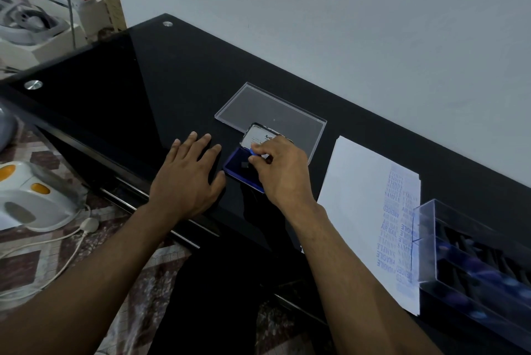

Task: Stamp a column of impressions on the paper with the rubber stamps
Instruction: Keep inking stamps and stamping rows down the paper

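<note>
A blue ink pad (236,167) lies open on the black glass table (138,90), its white-labelled lid (258,136) raised behind it. My right hand (283,170) pinches a small blue-handled rubber stamp (255,155) over the pad. Just left of the pad, my left hand (189,173) rests flat on the table with fingers spread. To the right lies white paper (356,196) with columns of blue impressions (395,228) along its right side.
A clear plastic lid (273,109) lies flat behind the ink pad. A clear box (474,262) with several more stamps stands at the right, overlapping the paper's edge. A grey wall runs along the table's far side. White appliances and a cable sit on the floor at left.
</note>
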{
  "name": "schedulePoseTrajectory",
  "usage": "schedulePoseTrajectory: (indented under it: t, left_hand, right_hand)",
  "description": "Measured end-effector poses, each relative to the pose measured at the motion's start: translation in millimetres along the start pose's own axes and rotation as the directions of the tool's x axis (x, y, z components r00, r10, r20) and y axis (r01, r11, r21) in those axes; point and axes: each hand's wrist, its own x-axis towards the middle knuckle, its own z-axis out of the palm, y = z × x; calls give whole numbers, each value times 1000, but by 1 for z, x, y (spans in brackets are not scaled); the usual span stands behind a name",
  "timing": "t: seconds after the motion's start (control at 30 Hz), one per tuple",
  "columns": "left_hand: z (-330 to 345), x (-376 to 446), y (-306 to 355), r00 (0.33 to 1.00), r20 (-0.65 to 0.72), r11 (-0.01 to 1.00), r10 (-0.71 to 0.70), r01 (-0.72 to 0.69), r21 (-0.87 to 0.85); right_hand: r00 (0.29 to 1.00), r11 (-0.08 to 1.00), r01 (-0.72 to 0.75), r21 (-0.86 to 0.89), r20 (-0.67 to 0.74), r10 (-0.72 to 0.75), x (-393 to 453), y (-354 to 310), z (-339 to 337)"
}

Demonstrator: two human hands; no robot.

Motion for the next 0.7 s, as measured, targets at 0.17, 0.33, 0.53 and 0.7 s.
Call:
schedulePoseTrajectory:
  t: [0.17, 0.33, 0.53, 0.7]
  left_hand:
    - [-3, 1, 0, 1000, 5, 998, 3, -3, -57]
    - [-9, -6, 12, 999, -37, 991, 11, -16, -134]
    - [-15, -18, 58, 991, -61, 978, 120, -129, -165]
    - [-13, -25, 109, 973, -45, 958, 225, -230, -170]
  right_hand:
    - [998, 996, -16, 86, -51, 20, -8, 0, -1]
    - [986, 983, -37, 181, -156, 66, -32, 7, -16]
    - [969, 986, -71, 153, -225, 105, -74, 28, -50]
    - [934, 972, -162, 173, -290, 207, -109, 50, -84]
